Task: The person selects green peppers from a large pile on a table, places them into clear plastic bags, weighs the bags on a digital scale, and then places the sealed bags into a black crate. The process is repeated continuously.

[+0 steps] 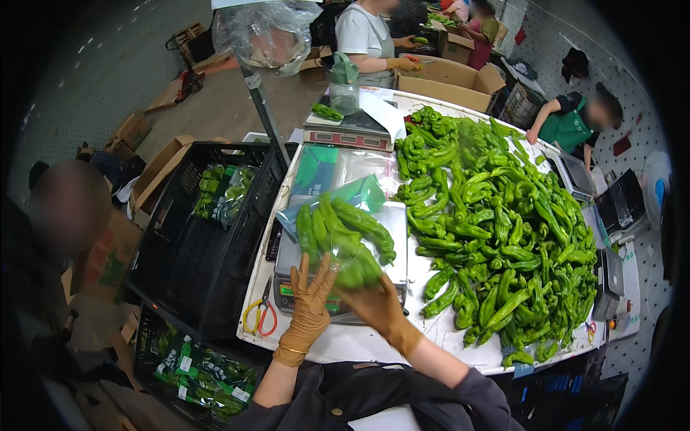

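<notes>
A clear plastic bag of long green peppers lies tilted over a digital scale before me, its printed green end away from me. Both my hands wear tan rubber gloves. My left hand grips the near left edge of the bag, fingers pointing up. Blurred by motion, my right hand holds the bag's near right side, some fingertips hidden by it. One pepper shows at the bag's right side; whether it is inside cannot be told. Scissors with red and yellow handles lie left of the scale.
A large pepper heap covers the table's right side. Flat printed bags lie beyond the scale; a second scale bears a bottle. Black crates hold bagged peppers at left. Co-workers stand across the table and at right.
</notes>
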`<state>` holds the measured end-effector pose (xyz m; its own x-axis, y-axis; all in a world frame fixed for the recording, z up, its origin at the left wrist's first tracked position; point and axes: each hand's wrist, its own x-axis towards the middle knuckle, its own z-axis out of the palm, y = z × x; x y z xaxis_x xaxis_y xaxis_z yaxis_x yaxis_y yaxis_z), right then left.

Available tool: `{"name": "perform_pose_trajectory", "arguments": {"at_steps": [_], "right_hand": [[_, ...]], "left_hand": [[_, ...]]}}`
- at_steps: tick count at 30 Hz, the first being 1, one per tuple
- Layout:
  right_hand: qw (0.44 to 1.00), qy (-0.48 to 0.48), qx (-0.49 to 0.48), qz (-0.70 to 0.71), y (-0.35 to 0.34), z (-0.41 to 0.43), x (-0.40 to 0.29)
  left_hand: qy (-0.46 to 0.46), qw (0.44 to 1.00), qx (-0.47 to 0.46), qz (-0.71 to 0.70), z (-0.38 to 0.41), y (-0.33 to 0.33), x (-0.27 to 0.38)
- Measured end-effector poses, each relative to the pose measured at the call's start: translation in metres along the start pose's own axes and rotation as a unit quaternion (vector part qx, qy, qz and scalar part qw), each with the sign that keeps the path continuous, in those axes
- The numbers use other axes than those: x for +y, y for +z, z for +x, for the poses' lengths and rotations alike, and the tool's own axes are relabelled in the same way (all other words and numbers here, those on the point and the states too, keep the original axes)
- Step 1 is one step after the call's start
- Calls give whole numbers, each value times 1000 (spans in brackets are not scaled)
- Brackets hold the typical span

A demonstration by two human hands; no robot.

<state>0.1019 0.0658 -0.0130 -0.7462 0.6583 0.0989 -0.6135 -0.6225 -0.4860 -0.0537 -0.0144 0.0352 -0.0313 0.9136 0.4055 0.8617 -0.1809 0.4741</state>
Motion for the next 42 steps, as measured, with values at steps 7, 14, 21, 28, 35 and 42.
{"name": "perform_pose_trajectory", "arguments": {"at_steps": [7,14,21,28,35,42], "right_hand": [[941,14,168,-292,7,7,-12],[885,-17,131,-446,-27,-41,5],[670,-146,89,-722,13,15,-14],[429,-160,70,-886,19,74,-65],[477,-133,-132,-859,17,58,-17],[430,-123,-123,-886,14,91,-36]], "left_hand": [[6,999,-17,33,-8,-4,-8],[23,999,18,13,-18,3,-14],[23,1000,17,4,-13,1,-13],[35,999,-17,16,-12,2,-8],[49,999,24,1,-12,15,-10],[35,999,-11,9,-15,4,-9]]}}
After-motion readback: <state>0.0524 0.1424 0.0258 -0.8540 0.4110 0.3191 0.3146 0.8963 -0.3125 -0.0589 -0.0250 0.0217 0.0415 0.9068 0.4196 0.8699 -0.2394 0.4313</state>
